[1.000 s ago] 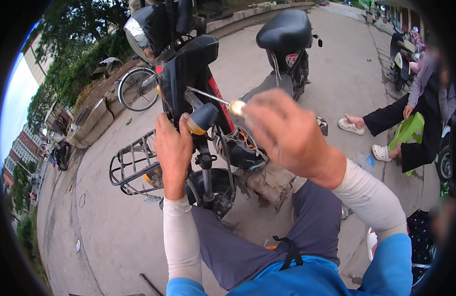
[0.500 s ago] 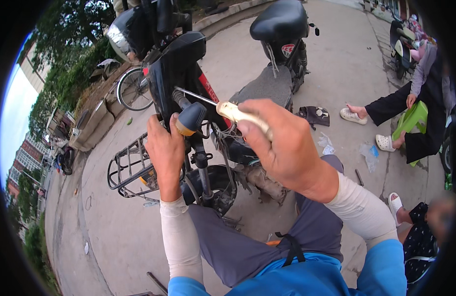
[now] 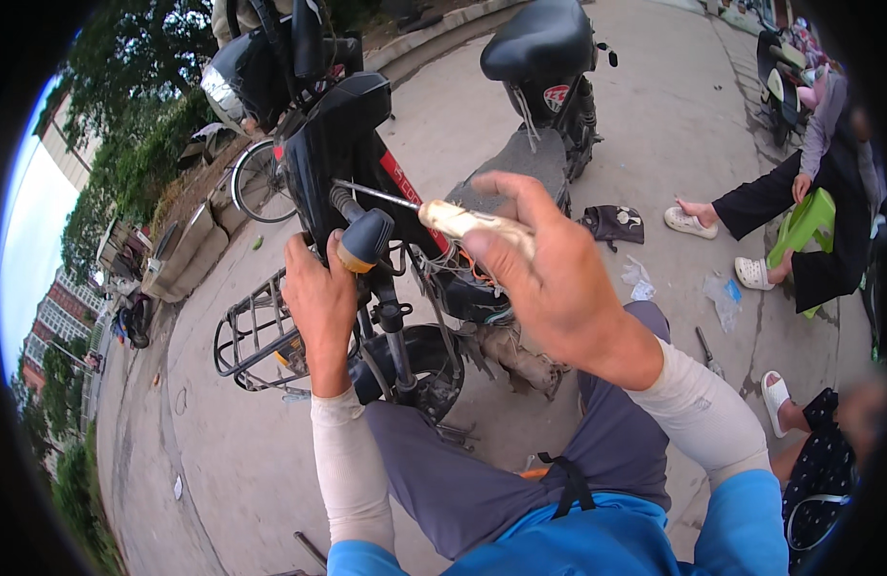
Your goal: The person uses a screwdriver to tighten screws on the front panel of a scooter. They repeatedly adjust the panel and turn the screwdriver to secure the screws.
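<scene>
My right hand holds a screwdriver with a pale handle, index finger slightly lifted and thumb along the handle. Its metal shaft runs left to the black front panel of an electric scooter, the tip meeting it at an opening above a ribbed stalk. On that stalk is a dark turn signal with an amber lens. My left hand grips the scooter's front beside this signal, thumb against it and fingers partly hidden. Below and left is a black metal front rack.
At right a seated person holds a green plastic object; another person's sandalled foot is lower right. A dark pouch, plastic scraps and a tool lie on the concrete. Behind stand a bicycle and parked two-wheelers.
The view has shifted slightly, moving the scooter left in frame. My right hand has changed its grip: more of the handle shows and the index finger is higher. The left hand keeps its place beside the signal.
</scene>
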`<act>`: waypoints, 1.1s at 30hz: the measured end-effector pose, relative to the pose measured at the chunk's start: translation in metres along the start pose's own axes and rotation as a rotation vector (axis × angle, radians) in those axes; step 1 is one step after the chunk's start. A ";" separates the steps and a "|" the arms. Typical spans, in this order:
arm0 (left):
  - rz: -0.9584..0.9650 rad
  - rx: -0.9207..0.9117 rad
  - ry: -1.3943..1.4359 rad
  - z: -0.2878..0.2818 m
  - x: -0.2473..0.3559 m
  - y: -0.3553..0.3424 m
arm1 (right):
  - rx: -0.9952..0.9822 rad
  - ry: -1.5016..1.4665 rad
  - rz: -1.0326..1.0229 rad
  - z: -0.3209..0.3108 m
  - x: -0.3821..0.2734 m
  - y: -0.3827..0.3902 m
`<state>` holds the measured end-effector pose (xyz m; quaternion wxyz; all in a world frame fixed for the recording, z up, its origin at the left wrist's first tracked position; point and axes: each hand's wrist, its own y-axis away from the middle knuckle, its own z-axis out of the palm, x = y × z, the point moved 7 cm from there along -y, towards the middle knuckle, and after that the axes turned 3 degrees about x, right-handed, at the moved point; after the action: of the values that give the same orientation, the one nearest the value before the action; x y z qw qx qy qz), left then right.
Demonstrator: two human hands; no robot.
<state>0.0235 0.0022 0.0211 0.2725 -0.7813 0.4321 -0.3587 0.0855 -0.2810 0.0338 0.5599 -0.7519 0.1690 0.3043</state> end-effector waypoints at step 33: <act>0.278 0.197 -0.003 -0.012 0.031 0.001 | 0.055 0.111 -0.360 0.001 -0.011 0.001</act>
<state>0.0250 -0.0266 0.0373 0.3953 -0.6840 0.4985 -0.3569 0.0760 -0.2814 0.0401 0.6154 -0.7701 0.0706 0.1523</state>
